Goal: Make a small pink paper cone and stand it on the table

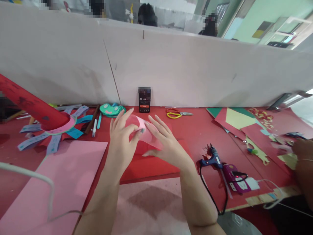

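A curved pink craft sheet [148, 137] is between my hands, over the red sheet [151, 168] in front of me. Thumb and index finger of my left hand [123, 138] pinch its left edge, the other fingers raised. My right hand [166, 140] has its fingers stretched out against the sheet's right side, with the thumb apart and lower. Part of the pink sheet is hidden behind my fingers. A pink sheet [146, 209] lies nearest me, below the red one.
A phone [144, 101] showing a timer leans on the white partition. Scissors [178, 114], a glue gun [212, 158] and a purple box [236, 179] lie to the right. A red tube [31, 101] with paper strips stands left. Another person's hand [303, 151] is at far right.
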Demonstrator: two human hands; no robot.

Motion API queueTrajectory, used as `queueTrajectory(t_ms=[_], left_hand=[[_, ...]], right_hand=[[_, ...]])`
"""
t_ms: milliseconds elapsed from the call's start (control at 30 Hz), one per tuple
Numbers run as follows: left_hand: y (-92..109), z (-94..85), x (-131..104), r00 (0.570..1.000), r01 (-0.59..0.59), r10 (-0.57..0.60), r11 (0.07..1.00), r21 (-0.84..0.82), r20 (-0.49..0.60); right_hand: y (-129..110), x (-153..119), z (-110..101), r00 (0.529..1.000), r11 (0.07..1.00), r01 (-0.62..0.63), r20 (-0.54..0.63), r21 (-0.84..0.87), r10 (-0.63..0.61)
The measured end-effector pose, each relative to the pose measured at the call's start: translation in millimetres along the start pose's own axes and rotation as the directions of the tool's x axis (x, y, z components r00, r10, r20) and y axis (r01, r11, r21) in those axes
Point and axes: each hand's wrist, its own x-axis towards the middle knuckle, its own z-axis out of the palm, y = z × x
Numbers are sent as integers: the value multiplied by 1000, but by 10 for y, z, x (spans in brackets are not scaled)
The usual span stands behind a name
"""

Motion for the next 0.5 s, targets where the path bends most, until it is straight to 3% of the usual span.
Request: queueTrajectory(t_ms=[200, 300, 400, 500], left_hand=[[98, -31, -40, 980, -158, 149, 985, 62, 130], [177, -75, -60, 962, -221, 208, 974, 52, 176], [233, -122, -64, 949, -265, 257, 964, 24, 183], [228, -146, -63, 964, -237, 236, 971, -2, 120]], right_hand=[[16, -80, -246, 979, 977, -147, -116, 154, 166], [-10, -89, -286, 981, 979, -138, -117, 152, 157], [-53, -81, -291, 989, 984, -96, -96, 148, 111], [-86, -76, -285, 977, 987, -96, -177, 126, 117]])
